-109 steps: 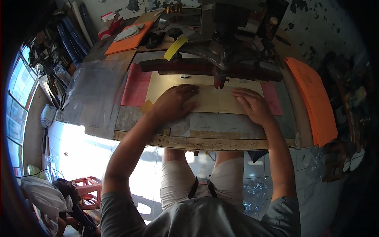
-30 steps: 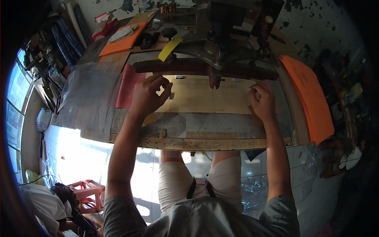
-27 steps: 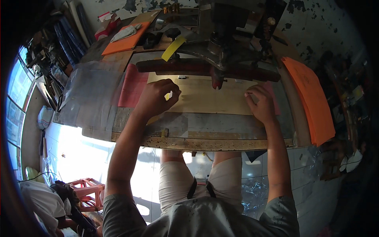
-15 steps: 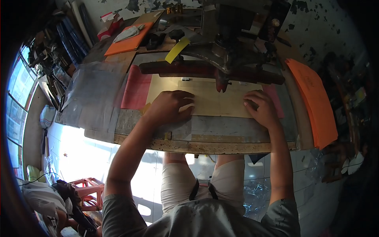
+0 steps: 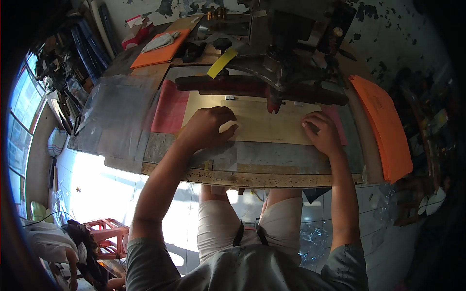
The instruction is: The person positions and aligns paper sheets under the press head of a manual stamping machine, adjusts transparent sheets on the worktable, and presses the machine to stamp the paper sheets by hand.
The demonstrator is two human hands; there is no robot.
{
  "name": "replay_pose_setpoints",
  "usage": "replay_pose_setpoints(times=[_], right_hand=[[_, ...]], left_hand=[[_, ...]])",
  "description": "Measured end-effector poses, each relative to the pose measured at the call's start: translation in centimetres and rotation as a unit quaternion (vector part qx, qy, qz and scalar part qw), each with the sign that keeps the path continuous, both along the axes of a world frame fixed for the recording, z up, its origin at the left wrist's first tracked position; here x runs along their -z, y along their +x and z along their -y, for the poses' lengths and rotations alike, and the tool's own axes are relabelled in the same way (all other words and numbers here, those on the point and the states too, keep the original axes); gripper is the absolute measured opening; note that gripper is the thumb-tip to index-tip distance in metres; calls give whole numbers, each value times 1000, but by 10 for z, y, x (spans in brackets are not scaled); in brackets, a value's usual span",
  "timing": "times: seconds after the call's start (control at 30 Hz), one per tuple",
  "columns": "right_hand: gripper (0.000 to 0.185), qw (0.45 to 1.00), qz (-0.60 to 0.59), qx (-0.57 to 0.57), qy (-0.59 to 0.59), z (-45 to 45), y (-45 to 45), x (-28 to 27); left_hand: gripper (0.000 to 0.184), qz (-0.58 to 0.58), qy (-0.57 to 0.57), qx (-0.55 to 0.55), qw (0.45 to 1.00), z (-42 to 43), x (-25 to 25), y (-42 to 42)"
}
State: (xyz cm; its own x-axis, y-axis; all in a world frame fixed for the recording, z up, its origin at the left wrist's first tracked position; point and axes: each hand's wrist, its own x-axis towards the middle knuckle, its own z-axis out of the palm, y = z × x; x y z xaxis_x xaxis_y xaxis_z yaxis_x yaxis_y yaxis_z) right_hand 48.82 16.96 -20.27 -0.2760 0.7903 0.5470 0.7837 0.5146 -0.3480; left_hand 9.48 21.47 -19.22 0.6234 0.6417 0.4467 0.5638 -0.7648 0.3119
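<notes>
Both hands at the ends of a pale golden-yellow flat sheet (image 5: pixel 267 123) under a dark metal crossbar (image 5: pixel 262 90)

The pale sheet lies flat on the worktable (image 5: pixel 272 181), in front of the crossbar and partly below it. The left hand (image 5: pixel 208 128) is over the sheet's left part, its fingers bent and its thumb apart from them, leaving a moderately wide gap with nothing visible in it. The right hand (image 5: pixel 323 131) is at the sheet's right part, fingers curled and thumb drawn in close; whether the tips meet, I cannot tell. Nor is it clear how firmly either hand touches the sheet.

A red sheet (image 5: pixel 170 107) shows at the left end and a pinkish-red piece (image 5: pixel 336 121) at the right end. A small black-and-white piece (image 5: pixel 229 98) sits near the pale sheet's far edge. A bright yellow strip (image 5: pixel 222 63) slants above the crossbar's left half. Cloudy transparent plastic sheets (image 5: pixel 114 114) cover the table's left side; a stack of orange sheets (image 5: pixel 381 126) lies along its right side. Farther back on the left, a pale crumpled cloth (image 5: pixel 160 41) rests on an orange flat piece (image 5: pixel 155 57).
</notes>
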Motion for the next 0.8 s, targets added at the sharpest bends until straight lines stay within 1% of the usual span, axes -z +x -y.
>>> replay_pose_setpoints(times=[0.13,0.2,0.33,0.43,0.5,0.53,0.6,0.63,0.7,0.73,0.8], right_hand=[[12,999,-31,0,38,-1,2,0],[16,996,-11,29,78,0,6,-1],[22,985,5,91,149,-2,21,11],[20,963,-58,95,247,2,16,5],[20,963,-55,134,227,11,16,-1],[20,962,-56,153,218,18,15,-4],[20,964,-48,153,214,42,11,-2],[20,964,-43,153,211,57,11,1],[19,967,-67,166,182,85,18,28],[19,966,-79,167,180,95,22,32],[19,966,-103,172,164,116,26,44]], left_hand=[[16,31,27,-9,999,-3,3,-2],[15,46,49,-16,998,-5,4,-3],[20,112,115,-8,987,-12,8,-8],[23,131,160,-30,978,-10,5,-12],[22,135,188,-48,972,-9,2,-20],[22,130,176,-58,974,-5,1,-24],[22,123,153,-80,977,9,4,-33],[21,133,135,-86,978,27,6,-36],[17,138,36,-141,980,75,11,-44],[16,146,65,-163,974,92,22,-48],[20,157,112,-205,960,127,46,-56]])
